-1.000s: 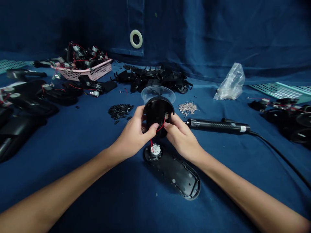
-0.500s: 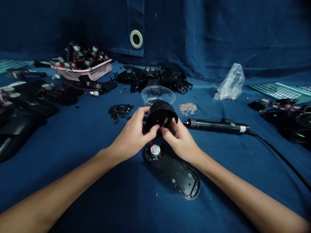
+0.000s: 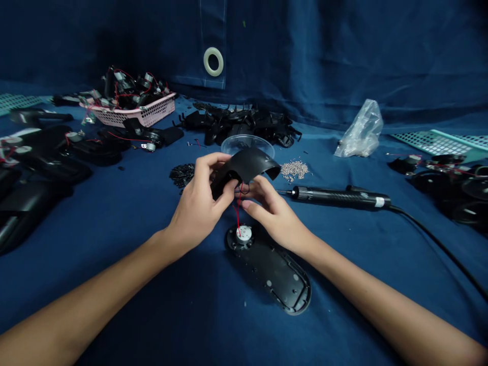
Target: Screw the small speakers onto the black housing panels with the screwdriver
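My left hand [image 3: 204,201] grips a curved black plastic cover [image 3: 247,165] by its left side, thumb in front. My right hand [image 3: 269,208] is at the cover's lower edge, its thumb and fingers slightly apart beside the thin red wires [image 3: 238,211]; whether it pinches a wire is too small to tell. Those wires run down to a round white-topped motor [image 3: 244,234] in one end of a long black housing [image 3: 280,277], which lies inner side up on the blue cloth below my hands.
An electric screwdriver [image 3: 343,197] lies right of my hands. Behind are a clear bowl [image 3: 247,145], silver screws [image 3: 294,170], small black parts [image 3: 182,175] and black shells [image 3: 236,122]. A pink basket [image 3: 156,111] stands back left, a plastic bag [image 3: 360,129] back right.
The black cover has turned so its outer side shows and it tilts to the left. My right hand's fingers have moved off its inside and spread a little. More red wire shows.
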Motion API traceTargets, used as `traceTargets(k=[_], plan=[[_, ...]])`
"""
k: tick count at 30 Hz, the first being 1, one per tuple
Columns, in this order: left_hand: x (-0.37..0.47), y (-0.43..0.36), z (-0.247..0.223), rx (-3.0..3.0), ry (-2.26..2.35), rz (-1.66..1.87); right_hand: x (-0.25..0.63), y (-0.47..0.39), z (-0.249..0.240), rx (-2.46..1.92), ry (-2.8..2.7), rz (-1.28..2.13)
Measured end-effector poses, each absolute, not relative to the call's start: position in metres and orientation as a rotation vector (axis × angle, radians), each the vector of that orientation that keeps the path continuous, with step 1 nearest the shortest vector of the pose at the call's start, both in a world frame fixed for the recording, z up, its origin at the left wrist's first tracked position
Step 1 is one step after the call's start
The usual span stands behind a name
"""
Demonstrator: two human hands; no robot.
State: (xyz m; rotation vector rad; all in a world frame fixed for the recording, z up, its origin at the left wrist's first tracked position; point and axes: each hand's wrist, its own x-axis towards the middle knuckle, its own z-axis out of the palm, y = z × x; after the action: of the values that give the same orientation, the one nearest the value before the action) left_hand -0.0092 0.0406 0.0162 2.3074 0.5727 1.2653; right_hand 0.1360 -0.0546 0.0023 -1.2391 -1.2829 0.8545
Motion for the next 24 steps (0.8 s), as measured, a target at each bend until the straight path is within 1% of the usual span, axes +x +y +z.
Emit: traceTargets(k=[4, 13, 16, 24], plan=[[-0.0092, 0.0394, 0.0157, 2.309, 0.558, 1.185, 0.1327, -0.0533, 0.0061, -1.218, -1.292, 0.832], [-0.0049, 0.0411, 0.0071, 2.094, 0.492, 1.088, 0.1323, -0.0517, 0.0029, -1.241, -1.239, 0.783], [-0.0044, 0.0414, 0.0077, 2.018, 0.493, 1.051, 0.135, -0.0512, 0.0016, -1.272, -1.232, 0.742], [-0.001, 0.0398, 0.0143, 1.768, 0.464, 0.963, 0.142, -0.0517, 0.0014, -1.266, -1.144, 0.758]])
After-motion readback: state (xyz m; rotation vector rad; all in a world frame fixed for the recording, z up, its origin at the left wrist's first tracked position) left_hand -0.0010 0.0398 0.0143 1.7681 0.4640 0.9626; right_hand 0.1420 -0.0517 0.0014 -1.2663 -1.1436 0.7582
